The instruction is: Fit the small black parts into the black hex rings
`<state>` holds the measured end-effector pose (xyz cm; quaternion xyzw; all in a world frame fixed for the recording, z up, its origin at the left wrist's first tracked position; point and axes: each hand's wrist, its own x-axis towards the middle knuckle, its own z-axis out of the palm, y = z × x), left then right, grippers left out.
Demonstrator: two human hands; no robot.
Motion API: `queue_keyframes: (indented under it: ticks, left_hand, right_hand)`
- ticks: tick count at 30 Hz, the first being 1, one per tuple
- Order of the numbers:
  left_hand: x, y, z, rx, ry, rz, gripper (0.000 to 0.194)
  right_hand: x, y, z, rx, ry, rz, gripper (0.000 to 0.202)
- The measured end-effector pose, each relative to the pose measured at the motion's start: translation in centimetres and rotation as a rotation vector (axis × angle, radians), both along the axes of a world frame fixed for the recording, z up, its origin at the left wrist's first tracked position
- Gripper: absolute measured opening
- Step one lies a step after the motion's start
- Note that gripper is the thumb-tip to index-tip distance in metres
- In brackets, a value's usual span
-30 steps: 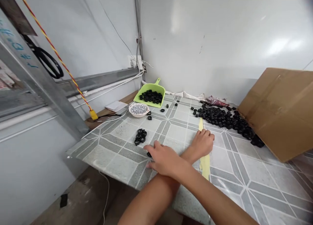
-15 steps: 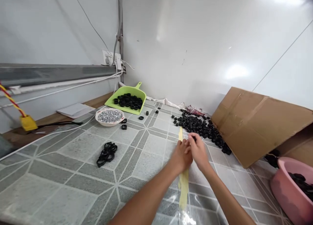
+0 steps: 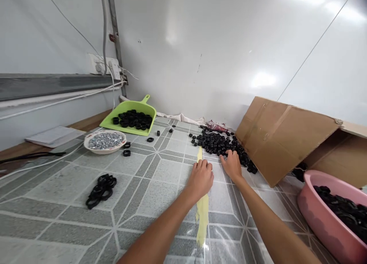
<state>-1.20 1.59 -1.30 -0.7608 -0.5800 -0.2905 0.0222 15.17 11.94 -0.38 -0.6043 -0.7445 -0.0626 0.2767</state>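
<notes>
My left hand (image 3: 200, 178) rests over a yellow strip (image 3: 202, 218) on the table, its fingers curled downward. Whatever may be inside that closed hand is hidden from view. My right hand (image 3: 233, 166) reaches to the near edge of a pile of small black pieces (image 3: 215, 141). Its thumb and forefinger are apart, touching the pieces. On the left side of the table lies a small cluster of black rings (image 3: 101, 189), away from both hands.
A bowl of small shiny silvery pieces (image 3: 105, 140) stands left, near a green dustpan (image 3: 106, 123) holding black rings. At right, a cardboard box (image 3: 269, 141) leans beside the pile. A pink tub (image 3: 315, 214) of black parts is in front of it. Walls border the table.
My hands have separated. The right one has moved forward to the black pile, while the left stays over the yellow strip. The camera view has turned slightly right.
</notes>
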Motion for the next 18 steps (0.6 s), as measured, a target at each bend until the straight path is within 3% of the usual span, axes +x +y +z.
queue_keyframes:
  ticks: [6,8,13,16,18]
  left_hand:
    - [0.2,-0.4,0.1,-0.013,0.003,0.048,0.015]
    - [0.3,-0.4,-0.1,-0.014,-0.007,0.077,0.019]
    - [0.3,-0.3,-0.8,-0.015,-0.050,0.113,0.038]
    - [0.3,-0.1,-1.0,-0.025,-0.072,0.074,0.049]
    - [0.2,0.0,-1.0,-0.048,-0.086,0.061,0.053]
  right_hand:
    - [0.2,-0.2,0.1,-0.057,0.025,-0.034,0.048]
    - [0.3,-0.2,-0.1,-0.053,0.047,-0.059,0.045]
    - [0.1,-0.7,0.3,-0.035,0.069,0.038,0.040]
    - [-2.3,-0.6,1.8,-0.034,0.076,0.074,0.043]
    - [-6.1,-0.2,3.1,-0.063,0.065,0.145,0.044]
